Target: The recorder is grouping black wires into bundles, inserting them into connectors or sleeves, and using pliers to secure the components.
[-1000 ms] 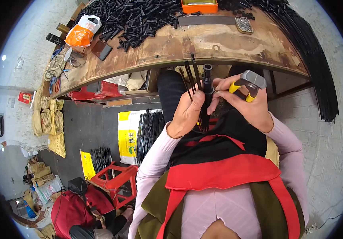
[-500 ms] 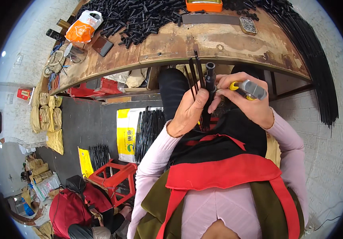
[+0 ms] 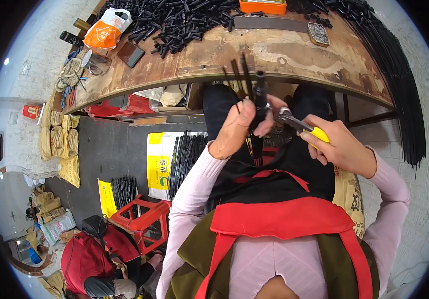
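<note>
Above my lap, my left hand is closed round several thin black rods, which stand up blurred toward the table edge. A thicker black tubular piece stands beside them, against that hand's fingers. My right hand grips yellow-handled pliers. Their grey metal head points left, close to the tube and my left fingertips; whether the jaws touch anything I cannot tell. The lower ends of the rods reach down toward my black and red apron.
Ahead is a worn wooden table with a heap of black tubular parts, a tin of small metal pieces and an orange box. Long black rods hang off its right end. Lower left, a person is near a red stool.
My right hand has drawn back to the right and turned the pliers, so their head now points at my left hand. The left hand still holds the rods, which have shifted slightly.
</note>
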The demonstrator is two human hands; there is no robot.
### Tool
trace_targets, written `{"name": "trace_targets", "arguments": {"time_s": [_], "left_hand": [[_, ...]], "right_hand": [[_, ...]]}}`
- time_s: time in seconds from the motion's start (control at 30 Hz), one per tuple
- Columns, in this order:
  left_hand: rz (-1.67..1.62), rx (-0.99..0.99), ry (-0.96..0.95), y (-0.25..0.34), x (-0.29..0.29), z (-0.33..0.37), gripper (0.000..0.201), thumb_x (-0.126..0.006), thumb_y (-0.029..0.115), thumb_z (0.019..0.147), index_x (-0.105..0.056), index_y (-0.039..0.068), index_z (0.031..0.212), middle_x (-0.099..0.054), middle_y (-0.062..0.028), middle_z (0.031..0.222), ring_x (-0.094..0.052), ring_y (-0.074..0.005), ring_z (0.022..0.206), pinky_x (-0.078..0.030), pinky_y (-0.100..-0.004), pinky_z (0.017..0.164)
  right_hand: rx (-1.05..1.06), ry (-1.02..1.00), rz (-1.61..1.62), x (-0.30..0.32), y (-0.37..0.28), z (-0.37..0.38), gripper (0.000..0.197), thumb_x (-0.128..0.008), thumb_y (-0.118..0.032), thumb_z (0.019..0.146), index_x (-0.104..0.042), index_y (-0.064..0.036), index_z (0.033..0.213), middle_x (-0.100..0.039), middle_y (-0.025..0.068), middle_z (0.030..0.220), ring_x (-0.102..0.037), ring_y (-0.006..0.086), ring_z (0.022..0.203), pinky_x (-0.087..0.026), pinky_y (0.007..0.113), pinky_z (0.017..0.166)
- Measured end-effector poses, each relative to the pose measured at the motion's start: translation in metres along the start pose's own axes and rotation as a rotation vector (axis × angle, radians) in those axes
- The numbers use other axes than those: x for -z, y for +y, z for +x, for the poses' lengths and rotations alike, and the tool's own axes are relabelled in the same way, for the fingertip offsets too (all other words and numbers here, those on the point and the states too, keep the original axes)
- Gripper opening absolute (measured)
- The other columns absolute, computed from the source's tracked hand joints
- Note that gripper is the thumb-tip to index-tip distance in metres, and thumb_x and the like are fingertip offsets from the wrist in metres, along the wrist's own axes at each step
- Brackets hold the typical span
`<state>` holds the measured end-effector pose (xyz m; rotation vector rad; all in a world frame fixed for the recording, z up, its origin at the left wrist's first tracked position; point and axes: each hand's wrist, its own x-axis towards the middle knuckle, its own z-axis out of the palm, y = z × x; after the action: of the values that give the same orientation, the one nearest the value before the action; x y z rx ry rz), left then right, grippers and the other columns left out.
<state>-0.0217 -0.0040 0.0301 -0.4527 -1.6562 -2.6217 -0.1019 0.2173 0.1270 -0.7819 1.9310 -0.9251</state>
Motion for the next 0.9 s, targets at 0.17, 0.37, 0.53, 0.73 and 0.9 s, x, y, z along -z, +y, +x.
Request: {"name": "trace_targets", "arguments": {"time_s": [0.17,0.37,0.53,0.73,0.9], "left_hand": [[0.006,0.029,0.025,-0.001,-0.003,-0.001,0.062,-0.033,0.056,0.103,-0.051,-0.002,0.117,-0.047,-0.0008,0.07,-0.04,-0.0076,0.062,-0.034,-0.0232,0.058],[0.028,0.04,0.02,0.001,-0.008,0.0,0.06,-0.033,0.055,0.103,-0.049,-0.001,0.116,-0.047,-0.0013,0.071,-0.038,-0.009,0.062,-0.035,-0.0248,0.059],[-0.012,0.031,0.154,-0.003,-0.004,-0.007,0.062,-0.037,0.059,0.1,-0.049,-0.001,0.116,-0.047,-0.0014,0.071,-0.039,-0.0088,0.063,-0.035,-0.0253,0.059],[-0.015,0.029,0.045,0.003,0.001,-0.009,0.063,-0.041,0.059,0.099,-0.05,-0.001,0.116,-0.049,-0.002,0.073,-0.039,-0.0087,0.062,-0.035,-0.025,0.059],[-0.054,0.046,-0.084,-0.002,-0.005,0.006,0.059,-0.038,0.054,0.102,-0.048,-0.002,0.119,-0.049,-0.0021,0.074,-0.04,-0.0087,0.063,-0.034,-0.0236,0.06]], "right_hand": [[0.162,-0.019,0.037,-0.004,0.013,0.008,0.032,-0.049,-0.018,0.101,-0.051,0.0014,0.126,-0.063,0.0081,0.073,-0.059,0.013,0.059,-0.047,0.027,0.058],[-0.044,-0.161,0.154,0.018,-0.014,0.001,0.029,-0.048,-0.02,0.102,-0.056,0.0018,0.118,-0.059,0.0051,0.07,-0.06,0.0129,0.061,-0.049,0.026,0.059],[-0.075,-0.315,0.183,0.021,-0.006,0.023,0.038,-0.046,-0.027,0.103,-0.055,0.0009,0.079,-0.054,0.0048,0.058,-0.054,0.0109,0.048,-0.044,0.026,0.048],[0.133,-0.182,0.027,0.017,-0.003,0.01,0.029,-0.049,-0.024,0.102,-0.06,0.0033,0.104,-0.062,0.0067,0.07,-0.059,0.0104,0.058,-0.046,0.026,0.056],[-0.159,-0.252,-0.181,0.048,-0.047,-0.009,0.026,-0.052,-0.022,0.101,-0.059,-0.0025,0.117,-0.05,0.0037,0.065,-0.049,0.0136,0.056,-0.043,0.03,0.056]]}}
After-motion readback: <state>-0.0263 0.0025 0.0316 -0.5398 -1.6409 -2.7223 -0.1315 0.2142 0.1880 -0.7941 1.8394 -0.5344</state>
